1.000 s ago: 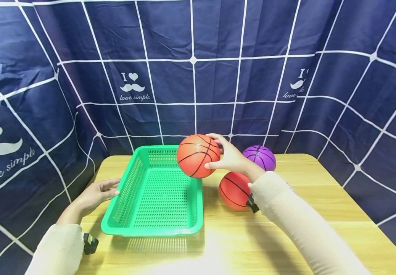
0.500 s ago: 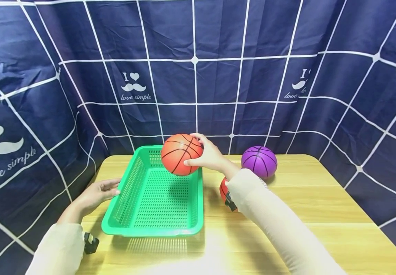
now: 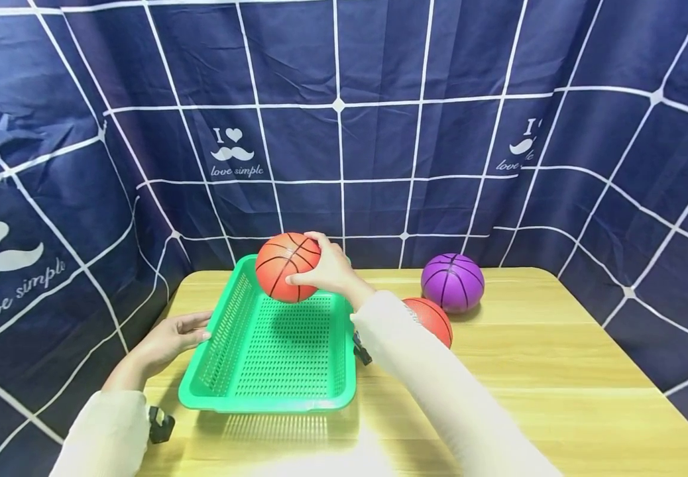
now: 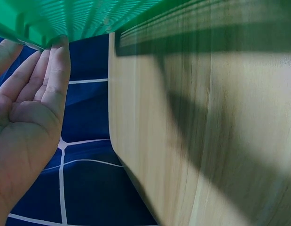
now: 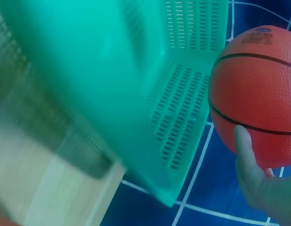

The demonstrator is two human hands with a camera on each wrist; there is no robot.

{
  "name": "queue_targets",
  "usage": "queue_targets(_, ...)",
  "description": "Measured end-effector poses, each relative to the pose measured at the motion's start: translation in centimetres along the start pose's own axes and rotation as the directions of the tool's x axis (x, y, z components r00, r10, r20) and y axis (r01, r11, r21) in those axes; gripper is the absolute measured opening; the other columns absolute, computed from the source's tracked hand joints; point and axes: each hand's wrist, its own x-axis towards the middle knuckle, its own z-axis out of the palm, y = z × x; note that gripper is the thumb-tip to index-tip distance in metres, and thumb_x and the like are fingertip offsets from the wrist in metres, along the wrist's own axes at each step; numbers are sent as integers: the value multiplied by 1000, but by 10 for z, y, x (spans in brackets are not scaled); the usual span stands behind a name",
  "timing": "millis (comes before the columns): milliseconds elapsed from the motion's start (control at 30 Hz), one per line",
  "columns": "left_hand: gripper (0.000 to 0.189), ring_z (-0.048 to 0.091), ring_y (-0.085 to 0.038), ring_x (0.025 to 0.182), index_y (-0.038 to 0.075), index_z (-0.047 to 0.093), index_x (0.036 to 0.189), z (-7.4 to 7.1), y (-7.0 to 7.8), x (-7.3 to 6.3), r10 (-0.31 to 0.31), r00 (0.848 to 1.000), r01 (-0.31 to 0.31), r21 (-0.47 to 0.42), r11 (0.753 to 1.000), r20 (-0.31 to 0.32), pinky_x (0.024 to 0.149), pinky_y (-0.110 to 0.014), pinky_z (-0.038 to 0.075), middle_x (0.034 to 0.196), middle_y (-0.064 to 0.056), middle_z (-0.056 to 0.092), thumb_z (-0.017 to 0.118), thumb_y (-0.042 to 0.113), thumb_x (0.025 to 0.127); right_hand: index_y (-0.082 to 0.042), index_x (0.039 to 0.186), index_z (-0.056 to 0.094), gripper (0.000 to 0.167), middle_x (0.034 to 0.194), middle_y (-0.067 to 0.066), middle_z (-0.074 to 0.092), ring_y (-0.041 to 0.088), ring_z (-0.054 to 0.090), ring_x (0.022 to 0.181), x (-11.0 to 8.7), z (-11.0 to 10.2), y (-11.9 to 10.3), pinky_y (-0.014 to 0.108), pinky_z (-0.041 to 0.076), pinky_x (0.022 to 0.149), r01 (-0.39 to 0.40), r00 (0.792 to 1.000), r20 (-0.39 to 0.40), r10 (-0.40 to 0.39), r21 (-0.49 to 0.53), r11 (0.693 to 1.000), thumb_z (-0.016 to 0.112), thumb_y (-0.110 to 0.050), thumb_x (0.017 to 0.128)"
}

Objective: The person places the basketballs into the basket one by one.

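My right hand (image 3: 331, 268) holds an orange basketball (image 3: 284, 268) with black lines above the far part of a green plastic basket (image 3: 266, 404). In the right wrist view the thumb lies along the near side of the basketball (image 5: 258, 94), and most of the other fingers are hidden. At the basket's left side, my left hand (image 3: 171, 341) has its fingertips against the outer wall. The left wrist view shows its fingers nearly straight, with the tips touching the green basket wall (image 4: 84, 19).
A purple basketball (image 3: 453, 283) and a red basketball (image 3: 433, 319), partly behind my right sleeve, lie right of the basket on the wooden table (image 3: 529, 371). A dark blue gridded cloth (image 3: 380, 146) hangs behind and along both sides.
My right hand has carried the orange basketball leftward, from the basket's right rim to over its inside. The left hand has stayed at the left wall.
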Motion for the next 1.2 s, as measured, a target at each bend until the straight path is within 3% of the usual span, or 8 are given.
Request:
queue_targets(333, 60, 33, -44, 130, -12, 30, 143, 1, 1, -1, -9, 1000, 9, -5, 1000, 8, 102, -45, 37, 141, -33, 36, 58, 14, 96, -22, 138, 40, 85, 122, 14, 45, 27, 48, 108, 5, 21, -7, 39, 53, 80, -45, 999, -20, 46, 19, 999, 86, -31, 67)
queue_targets(733, 59, 39, -43, 126, -14, 31, 141, 1, -1, -1, 5, 1000, -5, -4, 1000, -13, 97, -32, 43, 137, -34, 40, 58, 12, 95, -23, 137, 42, 84, 124, 16, 45, 30, 49, 107, 3, 46, -5, 41, 52, 81, -81, 996, -34, 82, 32, 996, 86, -32, 66)
queue_targets(1200, 58, 34, -43, 129, -13, 31, 142, 2, -2, -2, 12, 1000, -12, -20, 1000, -4, 101, -40, 40, 140, -34, 37, 57, 12, 96, -19, 135, 44, 83, 119, 16, 45, 31, 51, 104, -2, 68, 12, 44, 52, 80, -114, 993, -12, 115, 18, 993, 87, -34, 65)
